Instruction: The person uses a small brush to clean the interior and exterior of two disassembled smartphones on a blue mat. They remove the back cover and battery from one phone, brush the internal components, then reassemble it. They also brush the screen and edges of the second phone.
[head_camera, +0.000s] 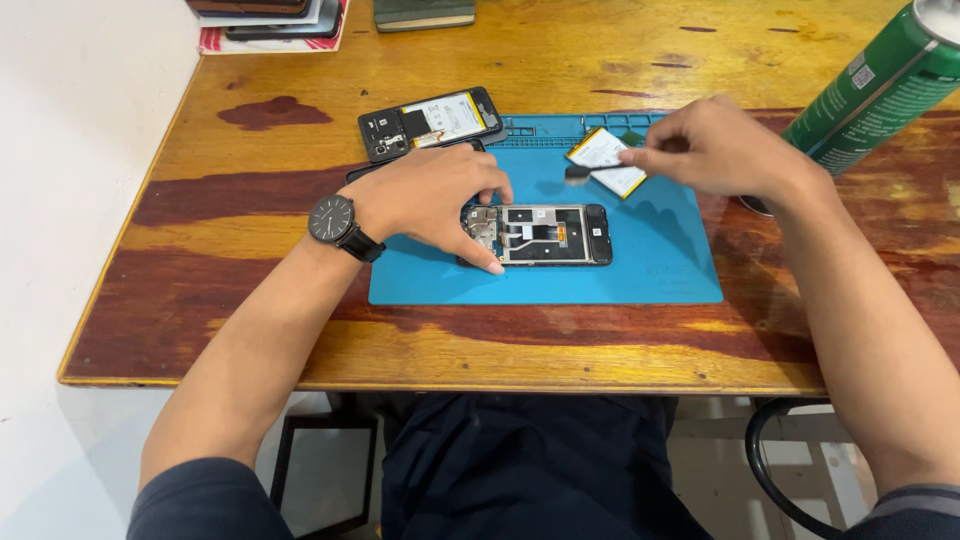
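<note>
With the left hand (435, 200) pressing the opened phone (545, 236) flat, the right hand (715, 148) pinching the battery (605, 160) could bend or puncture it.

Opened black phone (545, 236) flat on mat; white battery (607, 160) beyond.

A blue work mat (650, 270) lies on a wooden table (300, 330). At the mat's middle rests an opened phone frame (545, 236), its inner parts bare. The left hand (435, 195), wearing a black wristwatch (333, 220), presses on the frame's left end. Toward the mat's far edge the right hand (715, 150) pinches a flat white battery (605, 160) with a yellow rim. Beyond the mat's far left corner lies a second opened phone (430, 122). A green spray can (880, 90) stands off the mat's right side.
</note>
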